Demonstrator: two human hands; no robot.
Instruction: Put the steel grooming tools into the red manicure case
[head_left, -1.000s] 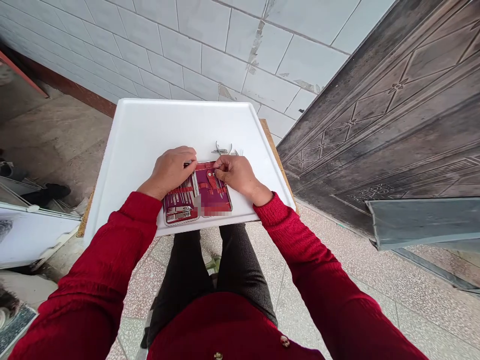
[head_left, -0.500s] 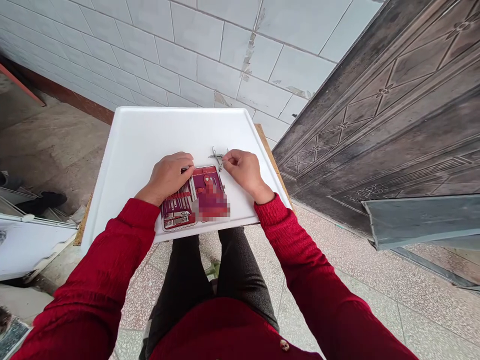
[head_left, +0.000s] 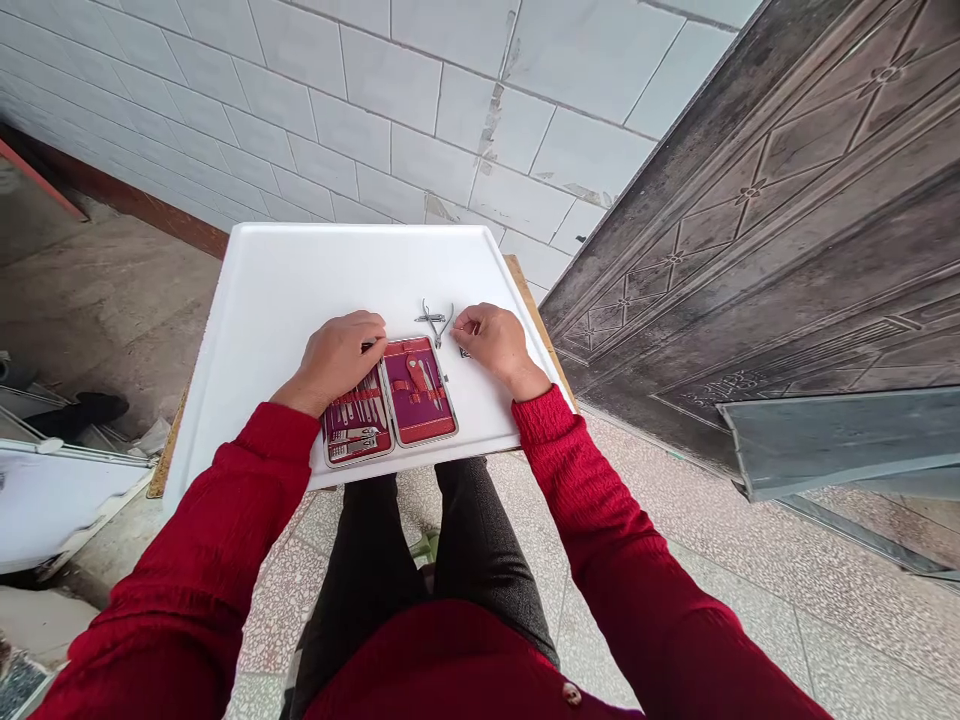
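An open manicure case (head_left: 427, 434) with a purple and red lining lies on the white table. Several small metal tools (head_left: 358, 408) sit in its left half, and a red-handled tool (head_left: 417, 374) with slim tools beside it is strapped in the right half. My left hand (head_left: 341, 352) is closed over the case's upper left edge, thumb near the hinge. Just beyond the case lie cuticle nippers (head_left: 438, 328), handles spread. My right hand (head_left: 491, 342) is pinched beside them; whatever is between its fingertips is hidden. A small dark metal piece (head_left: 464, 352) shows under that hand.
The white tabletop (head_left: 300, 270) has a raised rim and rests on a wooden base (head_left: 525, 280). A tiled wall (head_left: 390, 100) stands behind it. A dark patterned metal door (head_left: 750, 250) is on the right, and clutter (head_left: 82, 410) lies at the left.
My right hand has moved slightly right, away from the nippers, uncovering more of them. The small metal piece under it has come into view. My left hand stays on the case.
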